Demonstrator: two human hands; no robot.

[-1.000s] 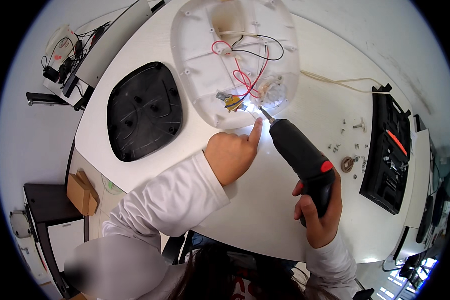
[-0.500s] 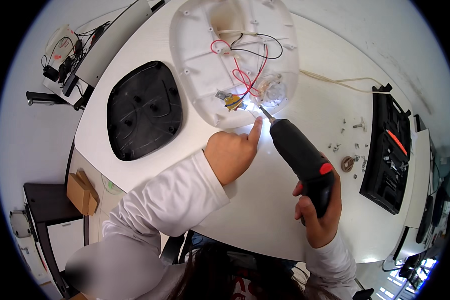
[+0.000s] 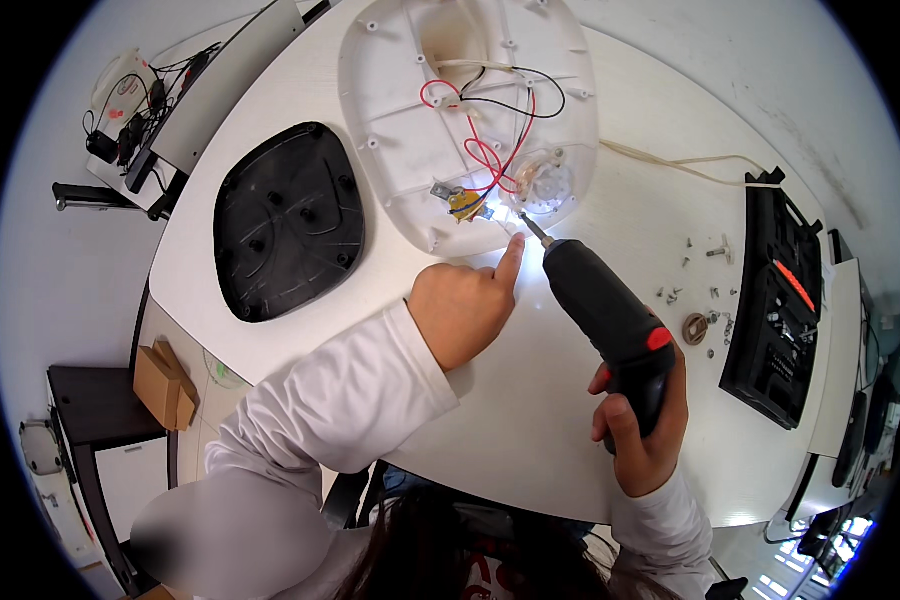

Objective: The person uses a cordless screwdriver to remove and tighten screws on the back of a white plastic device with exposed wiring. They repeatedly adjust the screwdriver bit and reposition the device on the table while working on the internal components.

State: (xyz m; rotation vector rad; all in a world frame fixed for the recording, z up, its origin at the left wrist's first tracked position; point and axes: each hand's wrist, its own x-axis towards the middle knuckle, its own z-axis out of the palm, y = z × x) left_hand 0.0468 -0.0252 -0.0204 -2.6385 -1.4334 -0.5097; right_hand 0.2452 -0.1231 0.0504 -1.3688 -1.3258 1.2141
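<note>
My right hand (image 3: 648, 425) is wrapped round the grip of a black cordless screwdriver (image 3: 600, 305) with red buttons. Its bit points up and left into a white plastic housing (image 3: 390, 170), beside a clear round gear case (image 3: 545, 185). Light from the tool falls on that corner. My left hand (image 3: 467, 310) holds nothing. Its index finger is stretched out to the housing's near edge, close to the bit, while the other fingers curl in. Inside the housing lie red and black wires (image 3: 485, 155) and a yellow component (image 3: 466, 205). Whether the bit sits in a screw is too small to tell.
A black plastic cover (image 3: 290, 225) lies to the left on the white table (image 3: 530, 430). Several small screws (image 3: 673, 297) and a brown ring (image 3: 695, 327) are scattered at right, near an open black tool case (image 3: 770, 330). A pale cable (image 3: 670, 160) runs from the housing.
The rear of the screwdriver has shifted very slightly to the right with my right hand. My left hand and the housing look unmoved.
</note>
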